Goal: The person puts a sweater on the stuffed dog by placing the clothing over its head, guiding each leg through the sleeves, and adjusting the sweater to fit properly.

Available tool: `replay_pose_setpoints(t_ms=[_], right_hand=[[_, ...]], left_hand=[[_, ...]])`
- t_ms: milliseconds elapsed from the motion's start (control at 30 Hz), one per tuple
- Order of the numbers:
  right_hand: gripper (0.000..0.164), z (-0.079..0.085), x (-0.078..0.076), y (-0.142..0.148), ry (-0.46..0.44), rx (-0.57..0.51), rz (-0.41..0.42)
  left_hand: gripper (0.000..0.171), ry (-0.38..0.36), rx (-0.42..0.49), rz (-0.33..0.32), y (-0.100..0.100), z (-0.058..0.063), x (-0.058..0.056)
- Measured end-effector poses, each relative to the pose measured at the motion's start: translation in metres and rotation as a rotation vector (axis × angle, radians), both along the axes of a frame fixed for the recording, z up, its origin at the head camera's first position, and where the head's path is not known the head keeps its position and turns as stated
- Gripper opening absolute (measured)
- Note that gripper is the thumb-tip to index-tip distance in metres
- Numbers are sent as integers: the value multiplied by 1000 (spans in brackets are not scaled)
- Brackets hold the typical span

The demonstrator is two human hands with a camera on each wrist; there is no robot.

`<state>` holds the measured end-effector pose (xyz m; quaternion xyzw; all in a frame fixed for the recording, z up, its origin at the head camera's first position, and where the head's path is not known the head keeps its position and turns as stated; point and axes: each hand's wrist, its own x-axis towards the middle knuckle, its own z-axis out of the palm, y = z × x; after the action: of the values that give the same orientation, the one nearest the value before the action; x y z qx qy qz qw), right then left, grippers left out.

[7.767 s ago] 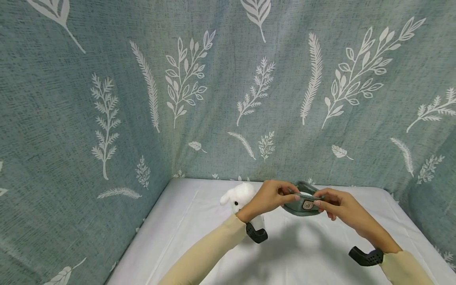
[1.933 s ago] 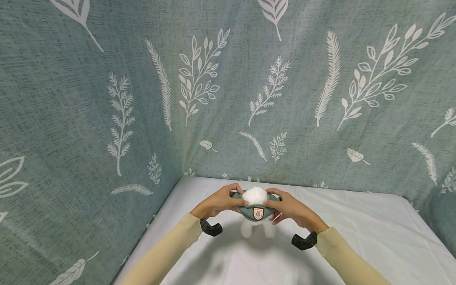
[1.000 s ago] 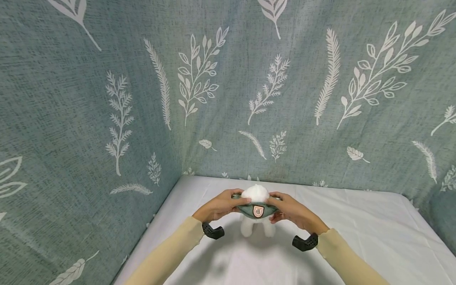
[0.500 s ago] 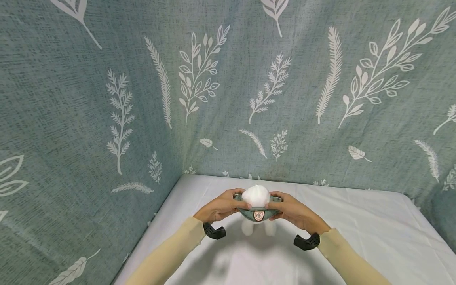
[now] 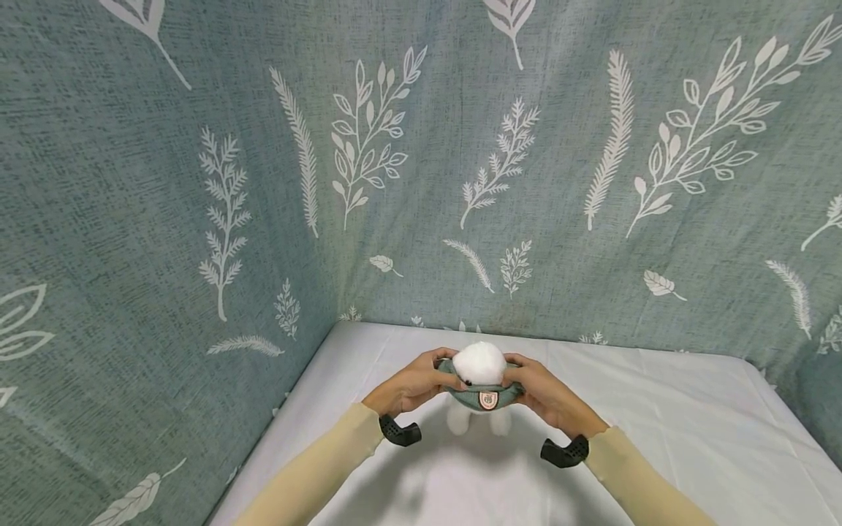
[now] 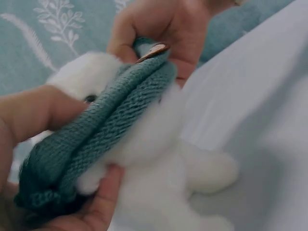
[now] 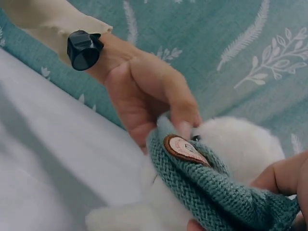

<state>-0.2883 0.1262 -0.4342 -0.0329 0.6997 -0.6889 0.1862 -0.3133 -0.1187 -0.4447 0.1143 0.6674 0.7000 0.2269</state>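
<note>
A white plush toy [image 5: 480,361] stands on the white-covered table, its two feet showing below. A green knitted piece [image 5: 468,397] with a shield-shaped patch [image 5: 488,399] is stretched around its head, below one black eye [image 5: 468,383]. On the left side, my left hand [image 5: 416,382] pinches the knit, thumb in front. My right hand [image 5: 541,387] holds the opposite side. In the left wrist view the left thumb presses on the knitted edge [image 6: 103,110] near the eye. The right wrist view shows my left hand [image 7: 154,91] across the toy, by the patch.
White cloth [image 5: 658,424] covers the table. A green-blue curtain [image 5: 421,183] with white leaf patterns hangs behind and at the left. Black wrist cameras [image 5: 564,452] sit on both wrists.
Earlier, my hands held the knitted piece to the right of the toy; now it is around the toy's head. In the last half second an eye has come into view above the edge.
</note>
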Motion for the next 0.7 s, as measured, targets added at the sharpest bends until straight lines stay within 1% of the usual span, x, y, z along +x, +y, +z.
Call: replay_pose_setpoints(t_ms=[67,167,267,400,533,700], right_hand=[[67,-1,0,0,7,1,-6],[62,-1,-1,2,22,2,9],[60,-2,-2,6,26,-7,41],[60,-4,-3,10,19,-21,67],[58,-7,-4,11,20,-36,49],[54,-9,-4,7,35,-59,-12]], left_hand=[[55,-7,16,25,3,0,1],[51,-10,40,49,5,-2,1],[45,-34,54,40,3,-3,-1],[38,-70,64,28,2,-5,-1],[34,-74,93,46,5,-6,-1],[36,-81,97,112,11,-9,-1]])
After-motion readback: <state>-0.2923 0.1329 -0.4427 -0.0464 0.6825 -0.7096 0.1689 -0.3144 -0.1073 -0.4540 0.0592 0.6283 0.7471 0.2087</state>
